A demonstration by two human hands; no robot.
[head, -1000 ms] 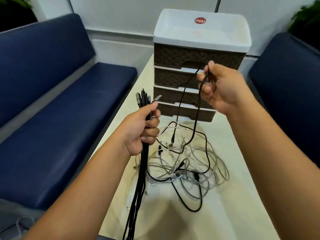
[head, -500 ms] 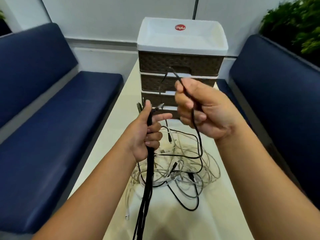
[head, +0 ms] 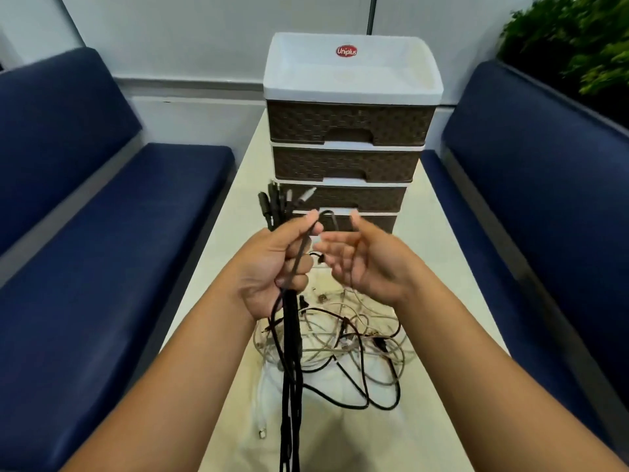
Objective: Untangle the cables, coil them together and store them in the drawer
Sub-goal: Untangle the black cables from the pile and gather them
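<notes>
My left hand (head: 272, 267) grips a bundle of black cables (head: 291, 386). Their plug ends stick up above the fist and the rest hangs straight down toward me. One more black cable end lies across the thumb and forefinger of that hand. My right hand (head: 364, 264) is just to the right, fingers spread and relaxed, holding nothing. Beneath both hands a tangle of white and black cables (head: 343, 338) lies on the cream table (head: 442, 284). Behind stands a brown woven drawer unit (head: 347, 131) with a white top, all drawers closed.
Blue cushioned benches run along the left (head: 112, 233) and the right (head: 531, 206) of the narrow table. A green plant (head: 575, 39) sits behind the right bench. A white plug end (head: 262, 434) lies on the table near me.
My right hand came down to the left hand, passed the black cable end to it and let go. The left hand now holds that end with the bundle.
</notes>
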